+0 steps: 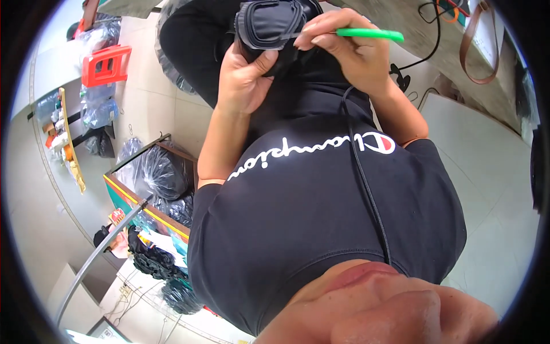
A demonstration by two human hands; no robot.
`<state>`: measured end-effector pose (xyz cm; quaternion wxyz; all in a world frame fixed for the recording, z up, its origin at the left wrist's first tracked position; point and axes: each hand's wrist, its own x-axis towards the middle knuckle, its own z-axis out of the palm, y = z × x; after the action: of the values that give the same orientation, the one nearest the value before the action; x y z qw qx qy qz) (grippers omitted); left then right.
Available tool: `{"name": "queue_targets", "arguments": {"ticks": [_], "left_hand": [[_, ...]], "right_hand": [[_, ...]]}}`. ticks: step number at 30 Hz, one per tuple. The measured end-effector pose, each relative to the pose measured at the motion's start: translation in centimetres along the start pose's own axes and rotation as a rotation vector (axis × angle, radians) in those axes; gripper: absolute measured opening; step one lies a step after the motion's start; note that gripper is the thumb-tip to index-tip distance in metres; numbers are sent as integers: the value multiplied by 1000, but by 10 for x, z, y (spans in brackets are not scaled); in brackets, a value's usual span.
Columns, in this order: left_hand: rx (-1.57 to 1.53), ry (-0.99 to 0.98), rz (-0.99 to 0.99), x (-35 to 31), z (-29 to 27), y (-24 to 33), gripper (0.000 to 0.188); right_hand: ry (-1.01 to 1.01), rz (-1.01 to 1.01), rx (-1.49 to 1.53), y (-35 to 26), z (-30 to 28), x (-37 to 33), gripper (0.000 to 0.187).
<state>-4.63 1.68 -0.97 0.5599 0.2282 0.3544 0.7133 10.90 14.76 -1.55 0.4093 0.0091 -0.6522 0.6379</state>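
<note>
**Desk:** While the camera looks down the wearer's chest, what do the two hands have between them?

**Photographer:** A dark grey, padded fabric piece with stitched, curved edges (269,23), held up in front of the body over the lap, near the top of the frame. The left hand (243,77) cups it from below, thumb pressed against its lower edge, so that grip is closed on the fabric. The right hand (352,54) pinches a slim bright-green plastic tool (369,34) between thumb and fingertips, its near end at the piece's seam.

**Desk:** How would it handle?

**Photographer:** Light and soft, I'd judge; it bends around the palm instead of holding a flat shape. Not fragile, not slippery. Its thick bound rim looks like the firmest place to take hold, as the left hand does now, leaving the face free for the tool.

**Desk:** Surroundings?

**Photographer:** Pale tiled floor (149,109), a red plastic stool (106,64) at left, black plastic bags (157,172) in a wooden box.
</note>
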Motion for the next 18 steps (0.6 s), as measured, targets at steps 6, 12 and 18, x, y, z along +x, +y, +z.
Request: {"name": "queue_targets", "arguments": {"ticks": [6,12,18], "left_hand": [[111,34,52,-8,10,-17,39],[167,21,68,-9,16,-17,40],[210,31,60,-10,14,-14,40]], "right_hand": [[19,-15,-143,13,-7,-12,11],[49,20,-27,12,-4,-12,12],[-90,-241,-403,7,-9,-4,15]]}}
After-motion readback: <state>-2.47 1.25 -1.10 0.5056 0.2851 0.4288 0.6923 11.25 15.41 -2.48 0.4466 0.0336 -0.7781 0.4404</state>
